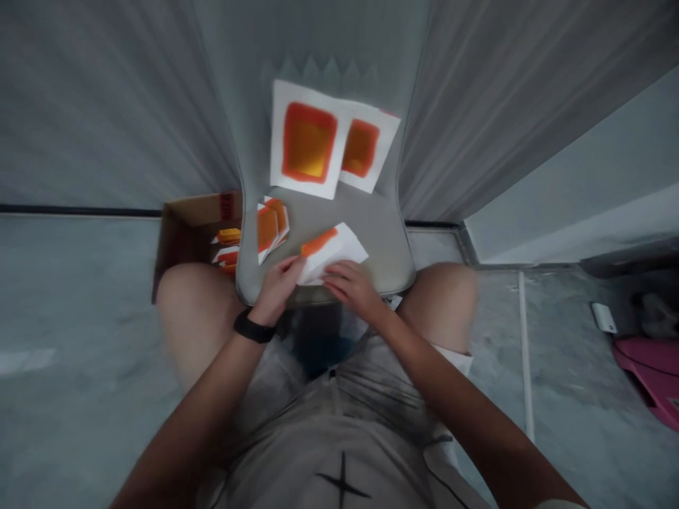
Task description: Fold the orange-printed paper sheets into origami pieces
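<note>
On the seat of a grey chair point(390, 244) in front of me lies a partly folded white paper with an orange print point(339, 247). My left hand point(279, 286) pinches its left corner between thumb and fingers. Across its lower right side, my right hand point(354, 288) presses with bent fingers, partly covering it. Left of it is a small pile of folded orange-and-white papers point(269, 230). Behind, two stacks or sheets of white paper, one with a large orange square point(310, 145) and one with a smaller square point(366, 148), overlap toward the backrest.
A cardboard box point(183, 230) stands on the floor left of the chair, holding several folded orange papers point(228, 247). Grey curtains point(106, 106) hang behind. At the right are a pink object point(647, 371) and a small white device point(603, 318) with a cable.
</note>
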A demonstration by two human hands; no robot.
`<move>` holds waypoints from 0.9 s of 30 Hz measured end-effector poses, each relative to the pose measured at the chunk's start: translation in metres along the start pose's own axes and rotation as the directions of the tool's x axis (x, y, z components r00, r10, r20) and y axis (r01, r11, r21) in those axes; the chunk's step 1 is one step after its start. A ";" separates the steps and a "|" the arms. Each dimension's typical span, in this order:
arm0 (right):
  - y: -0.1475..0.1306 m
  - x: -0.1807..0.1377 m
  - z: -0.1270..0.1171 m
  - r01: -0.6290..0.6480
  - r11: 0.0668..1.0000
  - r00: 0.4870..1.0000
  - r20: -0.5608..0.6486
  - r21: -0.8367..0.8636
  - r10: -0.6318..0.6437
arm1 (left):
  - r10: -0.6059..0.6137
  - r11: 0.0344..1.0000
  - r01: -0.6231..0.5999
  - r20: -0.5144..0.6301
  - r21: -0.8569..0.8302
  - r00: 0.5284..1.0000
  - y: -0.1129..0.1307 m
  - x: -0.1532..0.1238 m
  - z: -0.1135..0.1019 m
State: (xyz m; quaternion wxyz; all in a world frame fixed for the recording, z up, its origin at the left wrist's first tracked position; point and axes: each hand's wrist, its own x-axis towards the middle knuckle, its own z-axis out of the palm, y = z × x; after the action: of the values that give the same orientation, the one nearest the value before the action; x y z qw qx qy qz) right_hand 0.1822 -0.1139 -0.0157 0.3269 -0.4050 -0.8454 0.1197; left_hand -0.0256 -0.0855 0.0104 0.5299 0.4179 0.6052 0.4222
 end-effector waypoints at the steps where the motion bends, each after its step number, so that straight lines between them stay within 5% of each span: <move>1: 0.000 -0.001 0.000 -0.037 0.999 0.999 -0.005 0.023 0.037 | 0.064 0.990 -0.068 0.030 0.127 0.997 -0.001 0.001 -0.004; 4: -0.005 -0.002 0.004 -0.154 0.986 0.988 -0.009 0.060 0.155 | 0.245 0.859 -0.276 0.126 0.432 0.961 -0.005 0.002 -0.016; 7: -0.013 -0.001 0.010 -0.273 0.960 0.961 -0.031 0.055 0.275 | 0.335 0.729 -0.361 0.157 0.581 0.929 -0.007 -0.001 -0.020; 12: -0.026 0.001 0.022 -0.441 0.897 0.887 -0.147 0.013 0.438 | 0.446 0.614 -0.421 0.147 0.667 0.883 -0.009 -0.013 -0.018; 19: -0.033 0.003 0.031 -0.479 0.877 0.858 -0.192 0.036 0.476 | 0.516 0.353 -0.655 0.445 0.668 0.732 -0.022 -0.033 -0.029; 27: -0.037 0.004 0.033 -0.500 0.866 0.850 -0.179 0.026 0.496 | 0.466 0.182 -0.682 0.549 0.708 0.694 -0.040 -0.066 -0.030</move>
State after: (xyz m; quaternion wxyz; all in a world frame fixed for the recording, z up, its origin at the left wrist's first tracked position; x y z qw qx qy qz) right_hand 0.1361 -0.1331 -0.0219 0.3553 -0.6227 -0.6799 0.1542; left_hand -0.0516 -0.1625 -0.0059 0.0918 0.8643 0.4664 0.1647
